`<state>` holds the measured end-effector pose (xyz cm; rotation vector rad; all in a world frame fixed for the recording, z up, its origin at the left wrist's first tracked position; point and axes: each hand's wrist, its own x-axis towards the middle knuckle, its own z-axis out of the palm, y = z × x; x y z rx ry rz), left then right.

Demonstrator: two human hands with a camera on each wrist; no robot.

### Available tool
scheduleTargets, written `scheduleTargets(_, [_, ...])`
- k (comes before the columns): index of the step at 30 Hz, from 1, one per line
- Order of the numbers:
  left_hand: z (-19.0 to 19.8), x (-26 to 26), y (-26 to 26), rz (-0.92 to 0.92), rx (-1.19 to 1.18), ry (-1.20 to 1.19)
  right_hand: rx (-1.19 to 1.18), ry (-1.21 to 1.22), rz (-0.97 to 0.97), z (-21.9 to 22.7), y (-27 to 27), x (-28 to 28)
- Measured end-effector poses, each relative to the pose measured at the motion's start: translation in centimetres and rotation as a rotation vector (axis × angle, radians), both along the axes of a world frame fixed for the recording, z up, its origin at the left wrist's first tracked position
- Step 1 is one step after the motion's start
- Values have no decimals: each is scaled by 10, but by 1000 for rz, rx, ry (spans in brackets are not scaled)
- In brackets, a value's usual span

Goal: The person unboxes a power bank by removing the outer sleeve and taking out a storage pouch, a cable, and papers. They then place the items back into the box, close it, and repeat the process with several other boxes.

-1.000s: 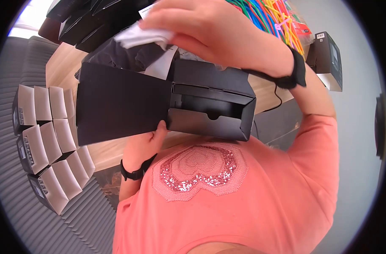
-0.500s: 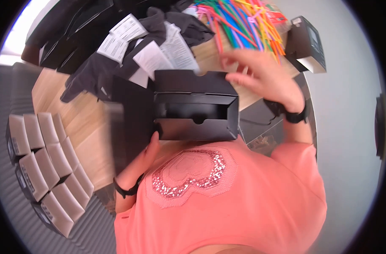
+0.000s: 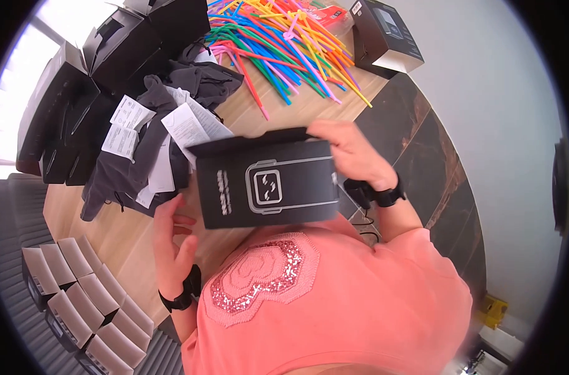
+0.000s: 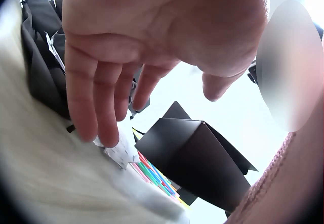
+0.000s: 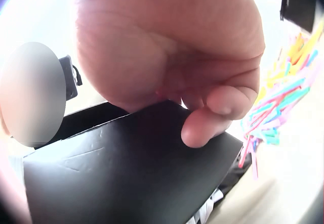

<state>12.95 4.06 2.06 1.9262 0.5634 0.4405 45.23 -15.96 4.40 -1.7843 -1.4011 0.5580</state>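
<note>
1. Black box (image 3: 269,187), in front of the coral shirt (image 3: 359,300) by the near side of the wooden table (image 3: 131,240); printed face to the viewer, flap (image 3: 259,137) raised along the far edge. Whether the table bears any of its weight cannot be told.

2. Right hand (image 3: 353,156): fingers curled over the box's right end near the far corner, gripping the board.

3. Left hand (image 3: 172,244): beside the opposite end, apart from the box; fingers loosely bent and spread, thumb held off, nothing grasped.

4. Handling (judged): stiff card, probably light, though the contents are not visible. The smooth faces may slide under a dry fingertip, and the thin flap would crease if made to carry the load. The sounder hold is one palm at each short end, close to the corners, with pressure kept modest lest the walls bow.

5. Beyond: printed papers (image 3: 184,125) on dark grey cloth (image 3: 209,84); farther off, coloured straws (image 3: 284,56) lie in a loose heap.
</note>
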Motion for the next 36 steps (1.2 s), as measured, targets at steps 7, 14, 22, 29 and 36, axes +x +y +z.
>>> scheduleTargets(7, [-2, 0, 0, 43, -43, 205, 337, -174, -456, 10, -28, 49])
scheduleTargets(14, [80, 55, -14, -406, 248, 152, 620, 7, -925, 47, -64, 88])
scheduleTargets(22, [92, 269, -49, -631, 591, -72, 801, 27, -1158, 55, -114, 102])
scheduleTargets(29, [61, 417, -87, -405, 861, -74, 837, -3, -1399, 42, -156, 115])
scheduleTargets(36, [29, 459, -79, -380, 910, -114, 799, -17, -1447, 40, -153, 140])
